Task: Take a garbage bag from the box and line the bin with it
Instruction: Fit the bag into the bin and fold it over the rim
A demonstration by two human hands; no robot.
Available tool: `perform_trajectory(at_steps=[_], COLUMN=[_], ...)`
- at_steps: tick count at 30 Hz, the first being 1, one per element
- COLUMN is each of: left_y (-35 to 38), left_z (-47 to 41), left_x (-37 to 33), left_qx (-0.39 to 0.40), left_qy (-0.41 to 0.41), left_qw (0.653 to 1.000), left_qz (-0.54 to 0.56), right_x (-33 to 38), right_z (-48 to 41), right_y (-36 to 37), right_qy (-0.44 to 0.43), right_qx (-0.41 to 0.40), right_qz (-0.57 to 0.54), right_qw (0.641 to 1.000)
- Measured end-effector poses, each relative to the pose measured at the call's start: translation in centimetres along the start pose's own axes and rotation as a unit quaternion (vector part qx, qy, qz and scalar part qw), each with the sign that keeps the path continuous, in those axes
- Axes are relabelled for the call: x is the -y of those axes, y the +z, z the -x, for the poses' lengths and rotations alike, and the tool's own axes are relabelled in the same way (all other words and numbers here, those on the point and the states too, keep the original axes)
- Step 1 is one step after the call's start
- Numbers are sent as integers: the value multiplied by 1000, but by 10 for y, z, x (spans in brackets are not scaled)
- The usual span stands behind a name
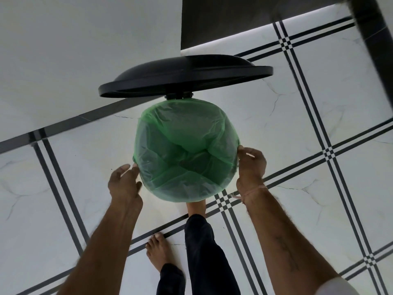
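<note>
Head view: one green garbage bag (187, 150) already stretched over the bin's rim (146, 186), lid (185, 79) flipped up behind it. Left hand (125, 184) at the bin's left edge, fingers apart, barely touching film. Right hand (252, 165) pinches the film at the right edge. Film looks thin, light, tear-prone; hold the hem. Two hands, one bin, box not visible
</note>
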State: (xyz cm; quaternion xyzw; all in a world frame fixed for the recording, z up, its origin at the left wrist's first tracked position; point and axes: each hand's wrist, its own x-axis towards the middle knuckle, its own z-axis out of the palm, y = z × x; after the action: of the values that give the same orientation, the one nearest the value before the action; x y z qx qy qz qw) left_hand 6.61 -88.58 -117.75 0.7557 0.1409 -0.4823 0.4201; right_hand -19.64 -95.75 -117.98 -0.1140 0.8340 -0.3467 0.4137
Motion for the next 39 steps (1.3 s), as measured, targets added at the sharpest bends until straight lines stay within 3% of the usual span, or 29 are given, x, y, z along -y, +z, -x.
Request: perform_trajectory(at_steps=[3,6,11,14,16,21,24,29,35,39], left_y=[8,20,28,25,24,43,63,74,77,69], left_z=[4,0,-24,-32,-34,-40,-55,-71,-81,-78], left_x=[-12,-22,-34,-40,-44,-68,-82,-91,-97,-97], left_qx=[15,45,82,145,166,159,208,268,264,270], left_qy=[140,180,136,69,57,67,66,-3,-68,-25], left_qw=[989,978,977,974,969,973,966,950,944,949], left_qz=[-53,-99,-140,-162,-176,-153,-135,-158,-184,-162], right_x=[9,14,27,38,42,64,76,85,91,86], right_z=[-2,-10,-34,-38,-46,-48,-46,-59,-72,-70], right_y=[12,22,29,18,13,35,56,72,74,74], right_qy=[-154,-204,-65,34,59,-24,-54,67,88,-25], right_qx=[16,85,164,283,308,243,276,325,364,353], right_qz=[56,127,99,80,97,156,123,114,181,120], right_qw=[986,967,979,955,945,957,952,936,910,927])
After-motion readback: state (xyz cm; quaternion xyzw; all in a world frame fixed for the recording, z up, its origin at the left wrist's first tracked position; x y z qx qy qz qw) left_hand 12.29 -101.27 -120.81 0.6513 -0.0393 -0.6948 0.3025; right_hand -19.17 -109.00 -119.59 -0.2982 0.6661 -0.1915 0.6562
